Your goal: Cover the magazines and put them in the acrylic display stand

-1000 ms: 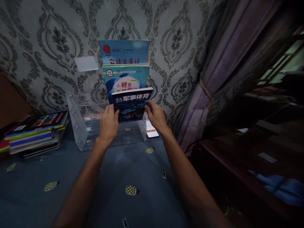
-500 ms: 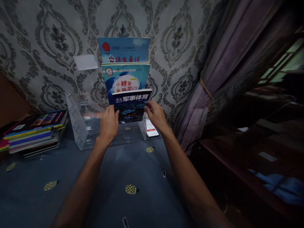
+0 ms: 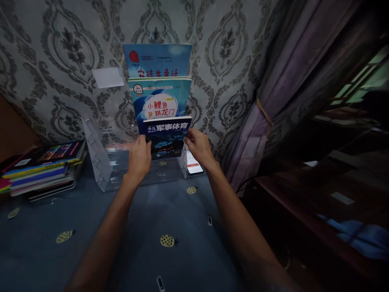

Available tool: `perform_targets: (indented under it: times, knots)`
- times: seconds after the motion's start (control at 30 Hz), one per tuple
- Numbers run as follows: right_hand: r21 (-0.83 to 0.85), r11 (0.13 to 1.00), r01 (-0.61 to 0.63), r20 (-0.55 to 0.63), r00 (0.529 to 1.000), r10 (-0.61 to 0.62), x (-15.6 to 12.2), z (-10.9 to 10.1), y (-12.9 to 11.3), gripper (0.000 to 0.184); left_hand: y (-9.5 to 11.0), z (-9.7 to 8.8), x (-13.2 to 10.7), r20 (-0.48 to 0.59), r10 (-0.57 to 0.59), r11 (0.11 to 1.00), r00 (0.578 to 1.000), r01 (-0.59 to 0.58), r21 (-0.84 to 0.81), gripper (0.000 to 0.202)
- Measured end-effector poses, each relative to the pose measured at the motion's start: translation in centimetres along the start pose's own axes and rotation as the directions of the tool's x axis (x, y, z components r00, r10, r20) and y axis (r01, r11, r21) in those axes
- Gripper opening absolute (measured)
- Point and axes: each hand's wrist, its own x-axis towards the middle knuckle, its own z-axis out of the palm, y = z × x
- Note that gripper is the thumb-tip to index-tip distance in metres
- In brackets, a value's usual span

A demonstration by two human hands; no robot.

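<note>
A clear acrylic tiered rack [image 3: 100, 162] stands against the patterned wall. Three books stand in its right column: a blue one [image 3: 156, 61] at the back, a light blue one [image 3: 159, 101] in the middle, and a dark blue book [image 3: 167, 136] in front. My left hand [image 3: 139, 158] grips the dark blue book's left edge and my right hand [image 3: 197, 148] grips its right edge. Both hands are closed on it, and the book sits low in the front tier.
A stack of several books [image 3: 42, 168] lies at the left on the blue cloth-covered table [image 3: 167, 219]. A lit phone [image 3: 193, 162] leans beside the rack's right end. A purple curtain [image 3: 270, 97] hangs at right, with a dark wooden desk [image 3: 319, 202] beyond.
The dark blue book has sunk a little lower into the front tier between my two hands. The view has shifted slightly upward.
</note>
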Motion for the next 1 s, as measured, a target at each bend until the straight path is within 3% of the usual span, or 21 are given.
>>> perform_targets:
  times: [0.43, 0.57, 1.0]
  knots:
    - [-0.070, 0.997, -0.030, -0.038, 0.999, 0.028, -0.1, 0.2, -0.3, 0.016, 0.1, -0.1, 0.0, 0.036, -0.049, 0.998, 0.998, 0.050, -0.032, 0.009]
    - [-0.072, 0.997, -0.010, -0.060, 0.998, 0.006, 0.0, 0.5, 0.1, 0.020, 0.0, -0.2, 0.0, 0.050, -0.073, 0.995, 0.996, 0.076, -0.064, 0.017]
    - [0.000, 0.997, -0.076, -0.171, 0.982, 0.075, -0.2, 0.7, -0.9, 0.034, -0.7, 0.8, -0.2, -0.099, 0.017, 0.992, 0.995, -0.029, -0.124, 0.013]
